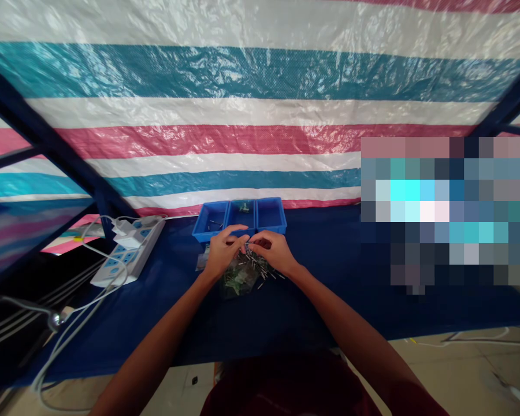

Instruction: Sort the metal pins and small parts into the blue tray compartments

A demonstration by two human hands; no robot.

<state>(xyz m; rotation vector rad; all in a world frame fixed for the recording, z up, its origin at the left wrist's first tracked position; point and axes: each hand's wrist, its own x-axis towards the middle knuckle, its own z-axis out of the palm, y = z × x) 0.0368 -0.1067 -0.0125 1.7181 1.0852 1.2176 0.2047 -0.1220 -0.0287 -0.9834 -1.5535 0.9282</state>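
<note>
Small dark parts (pixel 260 267) lie heaped on the counter (pixel 329 300) directly beneath both grips, within easy picking reach. Left hand (pixel 223 252) and right hand (pixel 274 251) pinch together over one piece; blue bins (pixel 240 217) wait just beyond.

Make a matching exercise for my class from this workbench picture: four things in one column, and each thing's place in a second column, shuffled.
Things:
1. blue bins
2. power strip
3. pile of small parts
4. striped tarp

Places:
A. hanging behind the table
B. under the left hand and right hand
C. on the table's left side, cables plugged in
D. in a row at the table's far edge

Pairs: 1-D, 2-C, 3-B, 4-A
</note>
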